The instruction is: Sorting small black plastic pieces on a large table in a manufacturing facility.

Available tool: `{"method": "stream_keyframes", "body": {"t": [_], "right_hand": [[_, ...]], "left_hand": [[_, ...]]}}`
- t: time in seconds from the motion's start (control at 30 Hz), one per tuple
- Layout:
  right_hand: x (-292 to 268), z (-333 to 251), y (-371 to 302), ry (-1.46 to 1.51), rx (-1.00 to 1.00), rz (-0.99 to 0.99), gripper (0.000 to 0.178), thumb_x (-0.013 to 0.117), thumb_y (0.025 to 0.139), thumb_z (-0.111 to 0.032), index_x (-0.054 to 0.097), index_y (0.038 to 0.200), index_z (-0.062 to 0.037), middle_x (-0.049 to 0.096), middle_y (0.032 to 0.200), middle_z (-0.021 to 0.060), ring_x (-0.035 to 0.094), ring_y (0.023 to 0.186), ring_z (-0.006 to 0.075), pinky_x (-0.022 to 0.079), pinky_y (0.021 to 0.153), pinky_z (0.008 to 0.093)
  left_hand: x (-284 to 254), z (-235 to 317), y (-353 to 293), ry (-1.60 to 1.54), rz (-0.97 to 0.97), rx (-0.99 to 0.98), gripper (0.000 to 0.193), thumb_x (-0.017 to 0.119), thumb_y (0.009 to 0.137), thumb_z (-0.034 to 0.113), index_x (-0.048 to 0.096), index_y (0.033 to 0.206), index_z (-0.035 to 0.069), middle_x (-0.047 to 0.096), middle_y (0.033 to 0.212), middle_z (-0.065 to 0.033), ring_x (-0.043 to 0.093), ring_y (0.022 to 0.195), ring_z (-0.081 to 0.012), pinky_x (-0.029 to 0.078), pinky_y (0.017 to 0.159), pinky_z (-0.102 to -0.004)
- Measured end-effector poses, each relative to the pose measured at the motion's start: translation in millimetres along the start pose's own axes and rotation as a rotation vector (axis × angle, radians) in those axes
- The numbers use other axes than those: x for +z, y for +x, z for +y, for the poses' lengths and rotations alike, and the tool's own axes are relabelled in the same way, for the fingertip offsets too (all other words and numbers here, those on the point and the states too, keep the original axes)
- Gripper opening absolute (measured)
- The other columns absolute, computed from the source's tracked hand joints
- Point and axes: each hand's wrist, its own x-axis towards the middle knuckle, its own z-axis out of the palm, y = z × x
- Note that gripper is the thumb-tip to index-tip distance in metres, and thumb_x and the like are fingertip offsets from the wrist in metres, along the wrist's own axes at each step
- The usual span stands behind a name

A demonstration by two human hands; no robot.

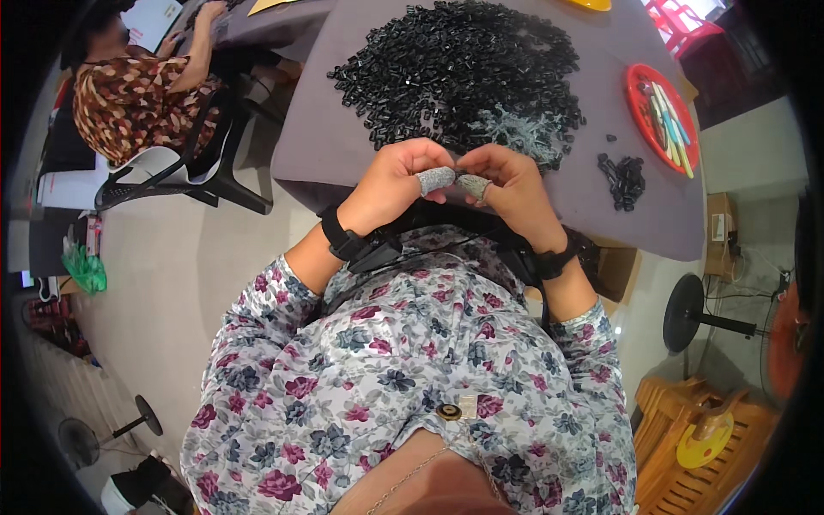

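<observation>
My left hand (391, 184) and my right hand (517, 190) meet at the near edge of the table, fingertips pinched together. Between them is a small black plastic piece (458, 172), mostly hidden by the fingers. Each thumb wears a knitted grey finger sleeve. Just beyond my hands spreads a big heap of small black plastic pieces (455, 64). Thin grey-green scraps (519, 129) lie on the heap's near right side. A smaller pile of black pieces (622, 180) sits apart to the right of my right hand.
A red round tray (635, 107) with several slim tools stands at the table's (326, 129) right. At the left, a person (142, 103) in a patterned top sits on a chair (232, 159) at another table. A fan (682, 313) and a wooden chair (699, 455) are at my right.
</observation>
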Motion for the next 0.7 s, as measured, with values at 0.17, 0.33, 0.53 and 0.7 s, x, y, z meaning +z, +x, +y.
{"method": "stream_keyframes", "body": {"t": [0.17,0.33,0.53,0.7], "right_hand": [[-2.9,-9.9,-5.4,0.019,0.017,-0.113,0.047,0.053,0.085,0.013,0.068,0.128,0.0001,0.070,0.102,0.0046,0.066,0.089,0.0093,0.056,0.074,0.0248],[7.2,0.3,-13.0,0.011,0.038,-0.175,0.046,0.054,0.086,0.011,0.067,0.128,-0.0004,0.070,0.098,0.0035,0.065,0.086,0.0085,0.055,0.074,0.0246],[10.4,12.5,-19.1,-0.273,-0.061,-0.070,0.038,0.061,0.085,0.009,0.066,0.121,0.0008,0.068,0.094,0.0042,0.066,0.084,0.0097,0.054,0.071,0.0267],[16.7,7.5,-23.0,-0.741,-0.352,0.024,0.031,0.073,0.083,0.000,0.066,0.113,-0.0041,0.064,0.090,0.0081,0.067,0.076,0.0190,0.053,0.068,0.0315]], "left_hand": [[-9.3,10.1,2.3,0.046,-0.119,-0.119,0.033,0.064,0.100,0.005,0.054,0.132,0.003,0.073,0.096,-0.0057,0.069,0.076,-0.0112,0.055,0.069,-0.0228],[-7.3,16.1,1.5,0.047,-0.169,-0.203,0.039,0.067,0.100,0.009,0.052,0.135,0.003,0.073,0.094,-0.0044,0.069,0.075,-0.0102,0.054,0.068,-0.0224],[-0.1,6.2,-0.1,0.042,-0.139,-0.164,0.031,0.065,0.099,0.004,0.059,0.129,0.002,0.073,0.100,-0.0043,0.069,0.089,-0.0092,0.055,0.075,-0.0232],[-0.8,-5.3,2.0,0.120,-0.155,-0.087,0.038,0.065,0.096,-0.002,0.058,0.133,0.000,0.073,0.108,-0.0065,0.068,0.098,-0.0103,0.053,0.088,-0.0260]]}}
